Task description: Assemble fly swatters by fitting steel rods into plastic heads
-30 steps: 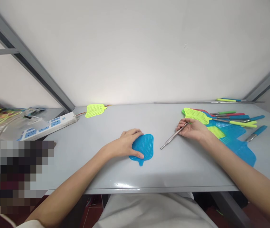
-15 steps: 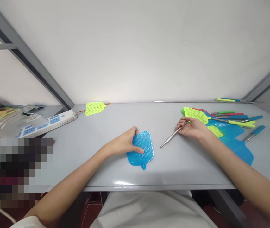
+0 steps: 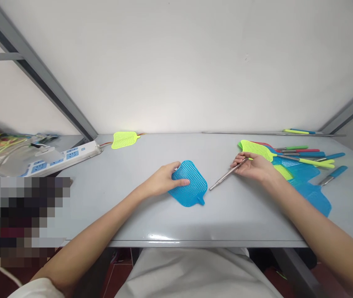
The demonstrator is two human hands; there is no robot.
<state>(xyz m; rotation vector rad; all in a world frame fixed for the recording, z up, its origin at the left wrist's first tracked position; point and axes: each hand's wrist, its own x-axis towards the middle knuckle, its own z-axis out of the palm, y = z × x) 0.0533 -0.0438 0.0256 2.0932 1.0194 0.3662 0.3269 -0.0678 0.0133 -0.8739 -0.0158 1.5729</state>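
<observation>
Between thumb and fingers, my left hand grips a blue mesh fly swatter head by its left edge. The head is tilted, with its short neck pointing down to the right. My right hand is closed around a thin metal telescopic rod. The rod slants down to the left, and its tip is close to the swatter's neck but apart from it. My right hand hides the rod's other end. Just beyond that hand lies a yellow-green fly swatter on a pile of others.
Blue swatters and several coloured handles lie at the right. A long metal rod runs along the wall. Another yellow-green swatter head lies at the back left, near a white power strip. The table edge is in front.
My left hand has turned and raised the blue swatter head, swinging its neck rightward towards the rod's tip. My right hand and the rod have hardly moved.
</observation>
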